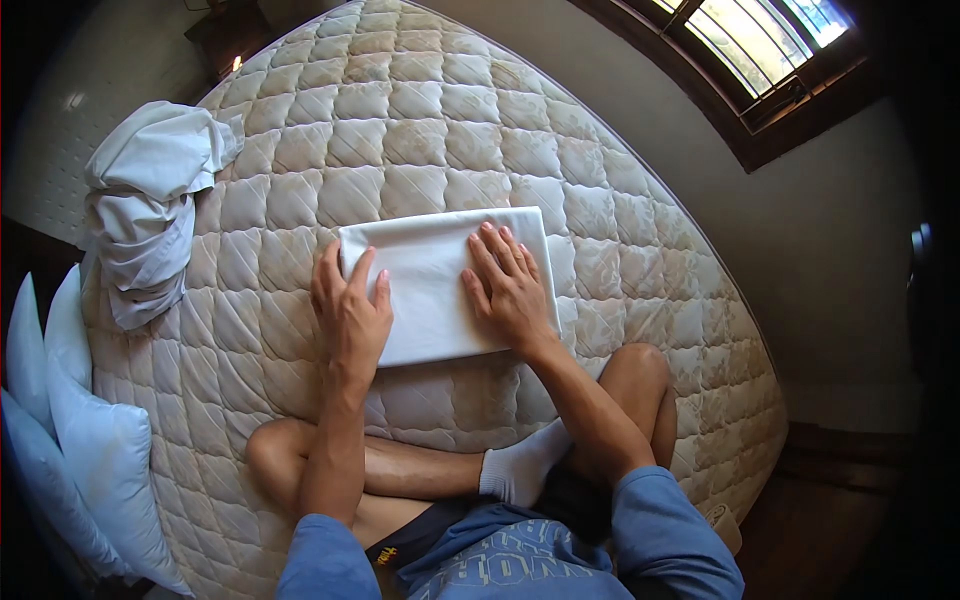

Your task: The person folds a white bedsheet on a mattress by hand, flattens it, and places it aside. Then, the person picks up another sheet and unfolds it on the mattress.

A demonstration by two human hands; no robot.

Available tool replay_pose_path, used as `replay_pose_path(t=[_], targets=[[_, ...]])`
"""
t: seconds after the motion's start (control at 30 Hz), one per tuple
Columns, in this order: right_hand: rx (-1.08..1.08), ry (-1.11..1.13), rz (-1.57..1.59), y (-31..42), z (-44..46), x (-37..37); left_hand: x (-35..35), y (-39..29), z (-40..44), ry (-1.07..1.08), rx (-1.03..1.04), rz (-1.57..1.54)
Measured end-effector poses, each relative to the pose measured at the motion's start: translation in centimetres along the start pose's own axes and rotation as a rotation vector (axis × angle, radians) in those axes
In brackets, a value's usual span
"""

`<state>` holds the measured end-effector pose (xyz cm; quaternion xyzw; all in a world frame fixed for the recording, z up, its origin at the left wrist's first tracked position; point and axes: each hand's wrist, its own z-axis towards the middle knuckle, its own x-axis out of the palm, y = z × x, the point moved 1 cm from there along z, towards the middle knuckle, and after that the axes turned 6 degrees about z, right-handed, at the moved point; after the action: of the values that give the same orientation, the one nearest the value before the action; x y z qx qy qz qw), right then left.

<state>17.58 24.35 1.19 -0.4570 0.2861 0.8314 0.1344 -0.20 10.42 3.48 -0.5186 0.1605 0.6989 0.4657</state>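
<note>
A white cloth point(430, 300), folded into a flat rectangle, lies on the quilted mattress point(410, 110) in front of my crossed legs. My left hand point(352, 305) is at its left edge, fingers apart, with the thumb and a fingertip on the cloth and the other fingers over the side. On the right part of the cloth my right hand point(508, 290) rests palm down, its fingers spread. Neither hand grips anything that I can see.
A crumpled white cloth point(150, 215) lies at the mattress's left edge. Several white pillows point(105, 450) are at the lower left. A barred window point(760, 60) is in the wall at the upper right. My knees and socked foot point(525, 465) are close below the folded cloth.
</note>
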Motion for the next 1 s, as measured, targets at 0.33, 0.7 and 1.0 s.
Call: replay_pose_path(t=[0.33,0.7,1.0], targets=[[-0.011,0.047,-0.019,0.5,0.2,-0.1,-1.3,3.1,0.7,0.233,-0.460,-0.506],[-0.039,0.055,-0.040,0.7,0.2,0.3,-1.3,-2.5,-1.4,0.040,-0.249,-0.236],[-0.037,0.086,-0.043,1.4,0.5,0.2,-0.9,-2.0,-1.7,0.119,-0.337,-0.419]])
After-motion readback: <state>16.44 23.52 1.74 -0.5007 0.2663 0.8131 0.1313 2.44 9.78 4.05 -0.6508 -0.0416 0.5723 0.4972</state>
